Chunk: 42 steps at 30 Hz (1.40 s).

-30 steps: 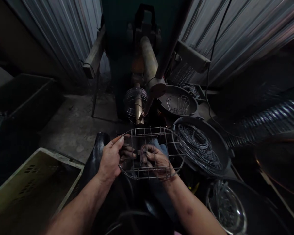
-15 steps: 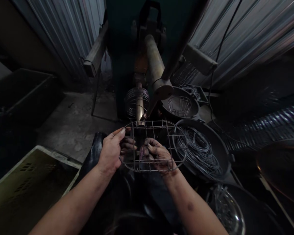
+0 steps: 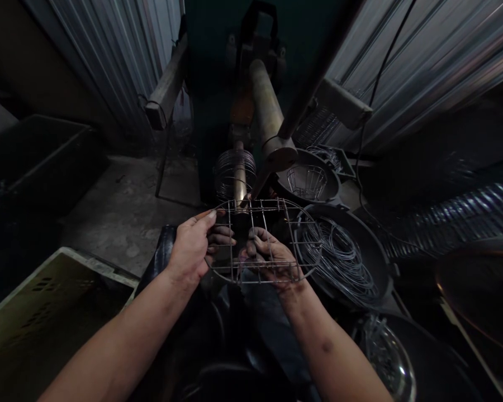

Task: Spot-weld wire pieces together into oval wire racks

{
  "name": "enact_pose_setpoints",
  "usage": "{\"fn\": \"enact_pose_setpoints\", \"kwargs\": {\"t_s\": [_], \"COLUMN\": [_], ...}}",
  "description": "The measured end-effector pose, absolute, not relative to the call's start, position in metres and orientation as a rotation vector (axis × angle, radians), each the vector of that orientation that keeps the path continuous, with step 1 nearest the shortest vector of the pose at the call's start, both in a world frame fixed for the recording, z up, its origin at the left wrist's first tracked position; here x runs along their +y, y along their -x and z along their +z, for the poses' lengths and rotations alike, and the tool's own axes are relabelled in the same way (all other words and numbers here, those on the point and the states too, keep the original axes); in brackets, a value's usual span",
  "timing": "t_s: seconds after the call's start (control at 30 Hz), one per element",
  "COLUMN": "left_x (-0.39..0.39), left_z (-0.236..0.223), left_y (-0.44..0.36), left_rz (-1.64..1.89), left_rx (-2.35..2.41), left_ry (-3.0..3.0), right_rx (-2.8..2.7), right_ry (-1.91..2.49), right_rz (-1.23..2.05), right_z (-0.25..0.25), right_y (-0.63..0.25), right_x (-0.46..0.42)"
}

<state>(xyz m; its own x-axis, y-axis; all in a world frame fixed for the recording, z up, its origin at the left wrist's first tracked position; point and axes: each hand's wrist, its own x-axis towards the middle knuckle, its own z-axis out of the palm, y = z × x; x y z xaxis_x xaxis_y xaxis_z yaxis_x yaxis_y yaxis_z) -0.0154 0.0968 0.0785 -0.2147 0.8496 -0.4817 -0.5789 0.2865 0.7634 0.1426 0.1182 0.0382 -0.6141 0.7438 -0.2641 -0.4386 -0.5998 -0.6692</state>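
My left hand [image 3: 195, 240] is closed on the left end of a rounded wire basket [image 3: 251, 262], thumb on top and dark-stained fingers beneath. My right hand [image 3: 272, 251] sits behind the basket's wires with thumb and fingers pinched together. What lies in that pinch is too small and dark to make out. The basket's far edge overlaps the tip of a brass-coloured lower arm [image 3: 240, 184] of a machine, just under its upper arm's end [image 3: 280, 156]. A loose coil of wire rings [image 3: 224, 167] hangs round the lower arm.
Right of the basket stands a dark pan holding wire rings [image 3: 343, 257]. Behind it, another pan holds a small wire basket [image 3: 305, 181]. A shiny metal bowl [image 3: 402, 363] with small wire pieces is at lower right. A yellowish plastic crate [image 3: 62, 279] stands at lower left.
Both hands and the wire basket have moved forward, bringing the basket's far edge up to the machine's lower arm tip. The left hand keeps its hold; the right stays pinched.
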Motion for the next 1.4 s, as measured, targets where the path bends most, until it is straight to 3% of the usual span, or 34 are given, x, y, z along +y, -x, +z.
{"fn": "enact_pose_setpoints", "kwargs": {"t_s": [1.4], "left_x": [0.100], "left_z": [0.077], "left_y": [0.018], "left_rz": [1.347], "left_rx": [1.182], "left_ry": [-0.414], "right_rx": [-0.723], "right_ry": [0.679], "right_rz": [2.145], "right_z": [0.033], "right_y": [-0.142], "right_x": [0.117]}}
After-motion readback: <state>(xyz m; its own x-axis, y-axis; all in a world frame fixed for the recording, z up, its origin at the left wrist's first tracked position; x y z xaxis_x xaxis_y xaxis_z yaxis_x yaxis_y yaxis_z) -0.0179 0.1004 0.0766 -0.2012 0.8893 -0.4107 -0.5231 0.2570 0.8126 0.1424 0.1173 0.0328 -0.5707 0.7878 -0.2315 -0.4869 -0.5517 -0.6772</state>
